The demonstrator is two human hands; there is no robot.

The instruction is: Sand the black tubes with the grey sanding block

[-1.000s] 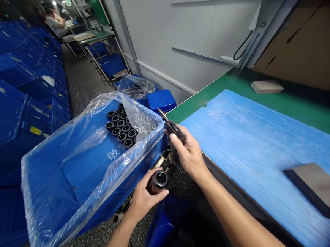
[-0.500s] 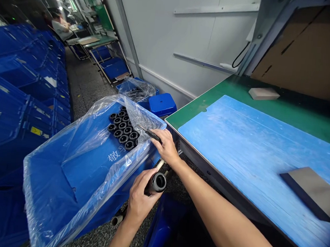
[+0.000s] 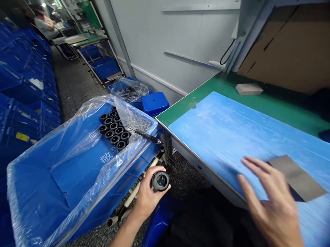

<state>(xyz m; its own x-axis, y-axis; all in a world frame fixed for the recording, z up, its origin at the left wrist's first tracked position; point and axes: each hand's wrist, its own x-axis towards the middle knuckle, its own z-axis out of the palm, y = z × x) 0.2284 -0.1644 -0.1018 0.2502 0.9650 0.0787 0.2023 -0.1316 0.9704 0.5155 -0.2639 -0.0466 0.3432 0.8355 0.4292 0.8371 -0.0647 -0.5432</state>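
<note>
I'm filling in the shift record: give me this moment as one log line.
left hand: holds black cylinder | right hand: open over blue mat, near grey-topped block | slim tool: across plastic liner

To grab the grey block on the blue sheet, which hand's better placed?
Right, I'd judge: the right hand is open near the grey block, while the left hand is farther off, holding a black cylindrical part.

Left hand (image 3: 145, 195): wrapped around a black cylinder (image 3: 153, 180), ringed end up, beside a blue crate (image 3: 87, 172).
Right hand (image 3: 274, 200): spread and blurred over a blue mat (image 3: 218, 131), near a grey block (image 3: 306, 178), contact unclear.
Slim dark tool (image 3: 145, 134): laid across the crate's edge, tip toward rows of black parts (image 3: 119, 131).
Crate: lined with clear plastic (image 3: 134, 117).
Green table (image 3: 180, 111): bearing mat and smaller block (image 3: 249, 89).
</note>
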